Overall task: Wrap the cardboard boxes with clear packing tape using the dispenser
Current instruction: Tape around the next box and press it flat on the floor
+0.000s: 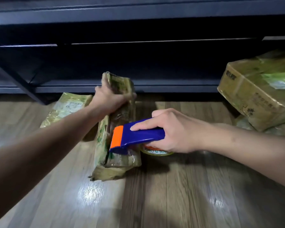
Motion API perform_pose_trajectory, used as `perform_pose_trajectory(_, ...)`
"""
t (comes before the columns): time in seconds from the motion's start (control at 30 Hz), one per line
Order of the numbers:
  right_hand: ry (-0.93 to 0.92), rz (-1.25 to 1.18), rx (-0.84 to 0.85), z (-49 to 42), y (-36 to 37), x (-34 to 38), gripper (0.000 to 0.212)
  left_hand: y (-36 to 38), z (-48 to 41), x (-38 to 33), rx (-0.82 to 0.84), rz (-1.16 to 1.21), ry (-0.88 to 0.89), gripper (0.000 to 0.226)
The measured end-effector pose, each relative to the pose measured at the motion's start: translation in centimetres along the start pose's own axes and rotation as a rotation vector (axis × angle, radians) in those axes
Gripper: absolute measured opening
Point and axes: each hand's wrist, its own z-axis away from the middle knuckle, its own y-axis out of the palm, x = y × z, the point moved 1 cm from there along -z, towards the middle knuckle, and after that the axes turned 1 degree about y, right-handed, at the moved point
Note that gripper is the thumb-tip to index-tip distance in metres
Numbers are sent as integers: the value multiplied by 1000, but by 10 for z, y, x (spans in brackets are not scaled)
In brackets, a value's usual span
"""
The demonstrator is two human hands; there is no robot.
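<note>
Head view: judging by the sheen, the work looks well under way; the narrow cardboard box (120,160) stands on its edge on the wood-grain floor (155,198), already showing wrinkled glossy film over much of its brown faces, though its lower corner is crushed and frayed. The left hand (112,102) grips its upper part, fingers curled over the top edge, steadying it. The right hand (176,130) is wrapped round the blue plastic dispenser (145,134), index finger laid straight along its top; the orange toothed blade guard (117,137) sits against the box's side, and the tape roll (156,152) peeks out beneath the palm. Whether a strip is being laid or cut I cannot tell. 1 flat box (67,107) lies behind at left, shiny as if finished; 1 large box (253,96) rests tilted at right, also partly glossy; how many remain unwrapped is unclear.
</note>
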Motion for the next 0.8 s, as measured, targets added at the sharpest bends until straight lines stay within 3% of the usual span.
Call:
perform_pose_trajectory(0.07,-4,33,-12,-6,0,15,51,10,3,-13,75,-398,16,134)
perform_pose_trajectory(0.17,-4,72,-17,-16,-5,31,49,21,9,-22,121,-667,5,104)
perform_pose_trajectory(0.3,-12,131,15,-20,-19,47,50,12,5,-20,117,-641,-3,92)
perform_pose_trajectory(0.43,-18,171,35,-24,-41,54,53,4,-1,-25,185,-497,-11,112)
perform_pose_trajectory(0.57,-12,241,78,-24,-33,59,53,28,16,-37,120,-429,-84,83)
perform_pose_trajectory(0.8,-39,240,81,-20,-25,45,53,34,15,-23,76,-560,-21,102)
